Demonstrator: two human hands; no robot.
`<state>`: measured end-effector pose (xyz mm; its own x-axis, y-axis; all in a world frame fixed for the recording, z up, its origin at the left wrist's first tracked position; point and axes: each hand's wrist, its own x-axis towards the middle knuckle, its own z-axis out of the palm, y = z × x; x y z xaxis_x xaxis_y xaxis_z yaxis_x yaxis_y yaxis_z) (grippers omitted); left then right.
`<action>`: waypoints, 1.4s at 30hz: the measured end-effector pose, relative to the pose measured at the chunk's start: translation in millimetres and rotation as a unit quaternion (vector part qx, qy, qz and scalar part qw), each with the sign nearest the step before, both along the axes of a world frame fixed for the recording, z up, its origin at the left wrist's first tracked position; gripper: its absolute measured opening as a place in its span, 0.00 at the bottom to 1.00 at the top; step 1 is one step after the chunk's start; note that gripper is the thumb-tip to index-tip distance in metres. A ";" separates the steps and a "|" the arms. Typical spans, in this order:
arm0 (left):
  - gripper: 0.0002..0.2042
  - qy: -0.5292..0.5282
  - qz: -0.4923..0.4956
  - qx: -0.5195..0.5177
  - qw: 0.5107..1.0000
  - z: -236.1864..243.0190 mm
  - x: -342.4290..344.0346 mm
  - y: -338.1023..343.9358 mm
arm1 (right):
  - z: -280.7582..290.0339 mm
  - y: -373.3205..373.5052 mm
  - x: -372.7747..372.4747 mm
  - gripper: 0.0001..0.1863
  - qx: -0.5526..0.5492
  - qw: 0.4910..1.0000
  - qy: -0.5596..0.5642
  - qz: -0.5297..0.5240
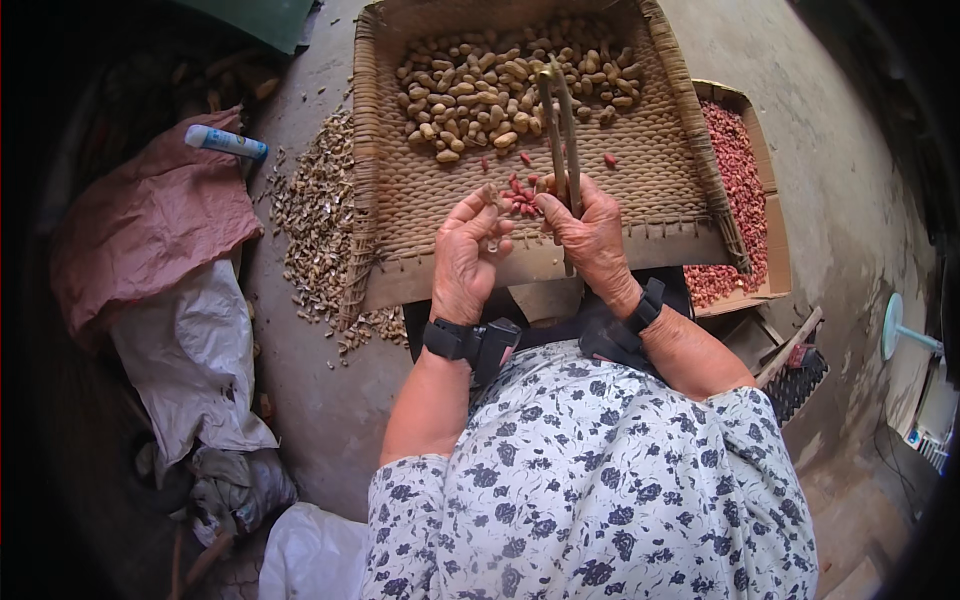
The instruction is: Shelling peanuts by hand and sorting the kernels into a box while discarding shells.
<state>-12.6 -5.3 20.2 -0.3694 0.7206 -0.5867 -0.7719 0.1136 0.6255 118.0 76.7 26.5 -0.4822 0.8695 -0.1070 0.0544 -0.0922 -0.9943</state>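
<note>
My right hand (590,232) is closed round a pair of thin wooden sticks (562,130) that stand upright, set close together like tongs. By its fingertips is a tan piece (545,183) that looks like a peanut. To the left, my left hand (468,250) is closed with pieces of peanut shell (491,196) between its fingers. Both hands are over the near edge of a woven wicker tray (610,160). Between them, a few red peanut kernels (520,196) lie on the weave. Unshelled peanuts (470,95) are heaped in the tray's far part.
Empty shells (315,205) cover the floor left of the tray. At right stands a cardboard box (776,235) full of red kernels (735,180). Farther left are a reddish cloth (160,210), a blue-and-white can (226,141) and a white sack (195,345). A pale-blue round object (893,325) is far right.
</note>
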 end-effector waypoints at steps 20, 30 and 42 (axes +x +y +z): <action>0.43 -0.171 0.330 0.241 0.896 56.2 -147.0 -31.8 | 10.1 54.0 31.1 0.07 0.180 0.963 0.077 -0.186; 0.26 -0.036 0.232 0.208 0.950 27.1 -115.3 -55.3 | -17.7 60.4 42.5 0.04 0.220 0.956 -0.113 -0.160; 0.12 0.000 0.049 0.030 0.998 5.8 5.2 -55.9 | -33.7 141.0 16.8 0.14 0.317 0.900 -0.296 -0.054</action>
